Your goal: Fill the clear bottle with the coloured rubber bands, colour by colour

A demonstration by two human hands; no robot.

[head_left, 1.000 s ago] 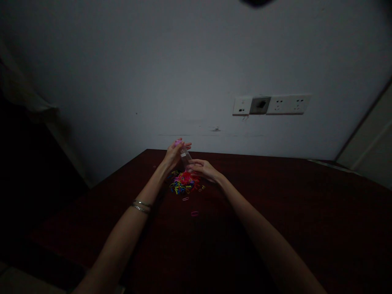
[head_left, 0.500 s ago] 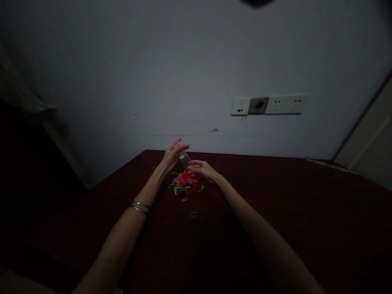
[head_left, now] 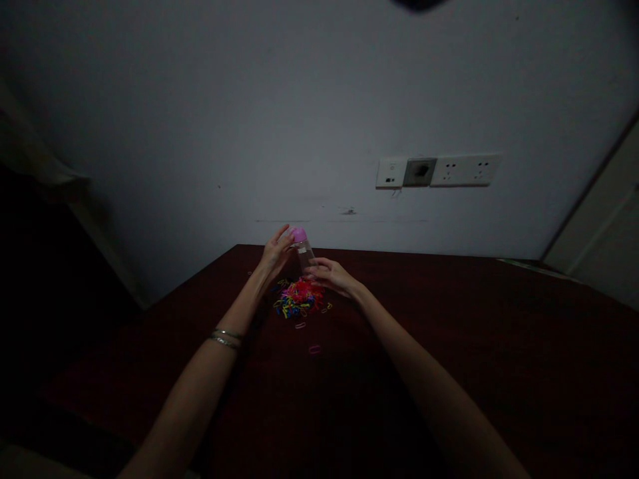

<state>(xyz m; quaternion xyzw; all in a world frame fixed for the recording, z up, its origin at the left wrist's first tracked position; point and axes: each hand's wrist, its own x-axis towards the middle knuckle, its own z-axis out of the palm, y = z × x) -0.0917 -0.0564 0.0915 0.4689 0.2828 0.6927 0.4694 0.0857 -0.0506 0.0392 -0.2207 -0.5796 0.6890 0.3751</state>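
A clear bottle with a pink lid (head_left: 299, 234) leans a little to the left over a pile of small coloured rubber bands (head_left: 298, 296). My right hand (head_left: 332, 276) grips the bottle's lower part (head_left: 305, 256) from the right, its fingers hiding some of the base. Beside the lid, on its left, is my left hand (head_left: 276, 256) with fingers apart; the fingertips are at or very near the lid, and contact is hard to make out. A small white label shows on the bottle just below the lid.
The dark red-brown table (head_left: 424, 332) meets a pale wall (head_left: 299, 120) at the back. Loose pink rubber bands (head_left: 314, 349) lie in front of the pile. Sockets (head_left: 464, 171) are set in the wall to the right. The light is dim.
My left hand has drawn back to the left from over the lid, leaving the lid in plain sight. The bottle stands slightly more upright. My right hand keeps its grip.
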